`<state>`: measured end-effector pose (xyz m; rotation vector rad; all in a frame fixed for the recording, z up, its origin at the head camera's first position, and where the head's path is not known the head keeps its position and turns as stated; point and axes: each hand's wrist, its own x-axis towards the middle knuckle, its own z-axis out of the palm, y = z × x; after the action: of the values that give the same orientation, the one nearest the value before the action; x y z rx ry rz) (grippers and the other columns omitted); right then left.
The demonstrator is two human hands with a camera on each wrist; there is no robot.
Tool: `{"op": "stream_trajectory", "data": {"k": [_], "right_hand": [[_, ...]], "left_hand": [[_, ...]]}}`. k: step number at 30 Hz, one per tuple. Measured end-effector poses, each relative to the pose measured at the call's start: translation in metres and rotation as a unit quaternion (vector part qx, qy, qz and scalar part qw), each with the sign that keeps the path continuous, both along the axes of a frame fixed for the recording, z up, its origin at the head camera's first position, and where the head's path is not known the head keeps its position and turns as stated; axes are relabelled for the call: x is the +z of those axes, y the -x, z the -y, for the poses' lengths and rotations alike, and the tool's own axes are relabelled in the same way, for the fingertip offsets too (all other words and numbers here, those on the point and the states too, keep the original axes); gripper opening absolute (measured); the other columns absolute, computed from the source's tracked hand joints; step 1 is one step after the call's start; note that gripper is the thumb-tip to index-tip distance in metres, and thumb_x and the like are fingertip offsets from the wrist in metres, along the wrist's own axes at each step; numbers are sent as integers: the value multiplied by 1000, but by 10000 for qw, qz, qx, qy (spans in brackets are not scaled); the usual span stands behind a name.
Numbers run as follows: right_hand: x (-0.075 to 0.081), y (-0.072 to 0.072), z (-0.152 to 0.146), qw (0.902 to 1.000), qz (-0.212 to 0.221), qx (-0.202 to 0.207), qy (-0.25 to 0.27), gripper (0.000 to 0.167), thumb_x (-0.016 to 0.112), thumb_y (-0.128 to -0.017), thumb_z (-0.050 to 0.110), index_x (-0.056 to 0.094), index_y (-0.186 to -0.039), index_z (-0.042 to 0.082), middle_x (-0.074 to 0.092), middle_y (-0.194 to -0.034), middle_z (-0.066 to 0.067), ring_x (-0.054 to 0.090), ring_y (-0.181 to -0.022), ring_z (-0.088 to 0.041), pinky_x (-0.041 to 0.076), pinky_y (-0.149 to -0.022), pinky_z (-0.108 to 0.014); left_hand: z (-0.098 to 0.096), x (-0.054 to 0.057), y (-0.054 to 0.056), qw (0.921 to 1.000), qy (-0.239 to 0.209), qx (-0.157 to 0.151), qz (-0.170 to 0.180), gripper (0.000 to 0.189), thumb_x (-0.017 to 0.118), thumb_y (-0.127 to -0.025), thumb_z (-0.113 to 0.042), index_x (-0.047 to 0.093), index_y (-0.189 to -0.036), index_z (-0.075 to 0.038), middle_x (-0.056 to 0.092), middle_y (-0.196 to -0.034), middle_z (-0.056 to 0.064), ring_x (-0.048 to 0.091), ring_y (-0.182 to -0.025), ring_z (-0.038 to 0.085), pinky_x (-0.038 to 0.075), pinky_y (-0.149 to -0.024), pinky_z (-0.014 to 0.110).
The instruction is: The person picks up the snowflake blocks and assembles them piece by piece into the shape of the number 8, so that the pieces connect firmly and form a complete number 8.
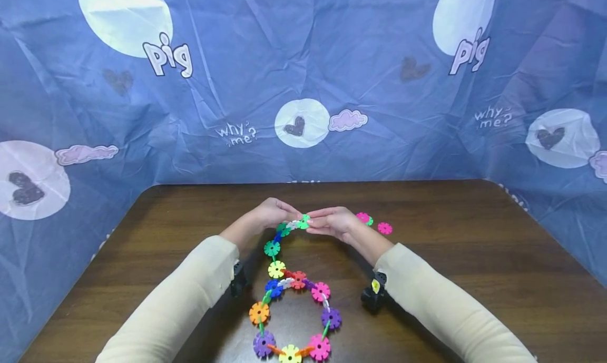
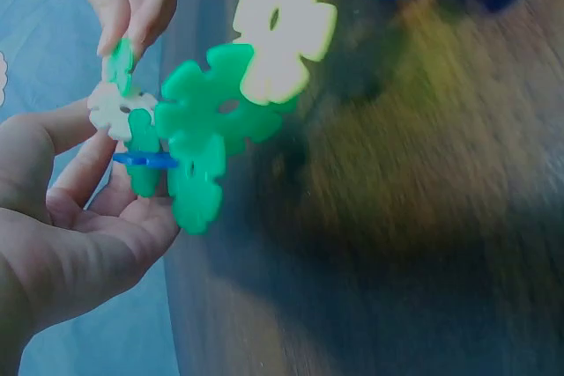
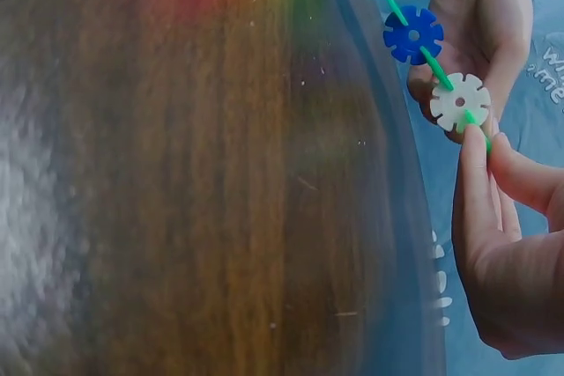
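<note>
My right hand (image 1: 338, 222) pinches a light green notched flower disc (image 1: 303, 222) between thumb and fingers. That disc meets a white flower disc (image 3: 460, 101) at the upper end of a linked chain. Close beside it, my left hand (image 1: 274, 213) grips the chain's end at the white disc, fingertips curled round it. Below the hands the chain runs through a blue disc (image 3: 413, 35), a green disc (image 1: 272, 248) and a yellow disc (image 1: 276, 270). It joins a closed ring of many-coloured discs, with a purple disc (image 1: 331, 318) on its right side.
Loose pink discs, one (image 1: 385, 228) apart and another (image 1: 362, 217) overlapping a green one, lie right of my right hand on the brown wooden table (image 1: 474, 257). A blue printed cloth (image 1: 303, 52) hangs behind the table's far edge.
</note>
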<state>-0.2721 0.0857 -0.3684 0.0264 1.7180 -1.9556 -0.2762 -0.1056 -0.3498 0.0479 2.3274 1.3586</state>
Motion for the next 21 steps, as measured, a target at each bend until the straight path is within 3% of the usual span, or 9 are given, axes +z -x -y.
{"op": "stream_trajectory", "data": {"k": [4, 8, 15, 19, 21], "right_hand": [[-1, 0, 2, 10000, 43, -69, -6, 42, 52, -91, -10, 46, -133, -15, 70, -75, -3, 70, -70, -11, 59, -75, -27], [-2, 1, 4, 9998, 23, -122, -122, 41, 53, -91, -10, 48, -131, -15, 69, -76, -3, 69, -71, -12, 59, -78, -30], [1, -1, -10, 9983, -197, 91, -539, 40, 56, -93, -4, 49, -131, -14, 70, -80, -3, 69, -75, -11, 58, -84, -33], [5, -4, -34, 9955, -377, 340, -799, 43, 57, -94, 1, 46, -132, -16, 71, -87, -5, 69, -80, -12, 58, -86, -32], [7, -6, -49, 9930, -455, 459, -986, 44, 58, -94, 5, 47, -132, -15, 72, -92, -6, 70, -84, -13, 57, -87, -32]], "left_hand": [[-2, 0, 0, 9999, -106, -40, -65, 28, 67, -89, -18, 71, -110, 0, 70, -76, -9, 57, -74, 6, 48, -69, 19], [-3, -4, 1, 9992, -342, 36, -203, 28, 69, -87, -14, 70, -108, 4, 66, -67, -12, 56, -67, 4, 46, -64, 17], [-1, -13, 1, 9982, -235, 326, -455, 25, 71, -86, -15, 72, -105, 2, 74, -83, 0, 57, -70, 5, 47, -64, 17], [2, -15, -1, 9976, -105, 588, -353, 24, 71, -87, -17, 73, -105, -1, 74, -98, 7, 55, -72, 6, 45, -62, 18], [5, -15, -2, 9972, -100, 700, -241, 24, 71, -87, -18, 73, -105, -3, 73, -98, 6, 54, -72, 7, 44, -61, 19]]}}
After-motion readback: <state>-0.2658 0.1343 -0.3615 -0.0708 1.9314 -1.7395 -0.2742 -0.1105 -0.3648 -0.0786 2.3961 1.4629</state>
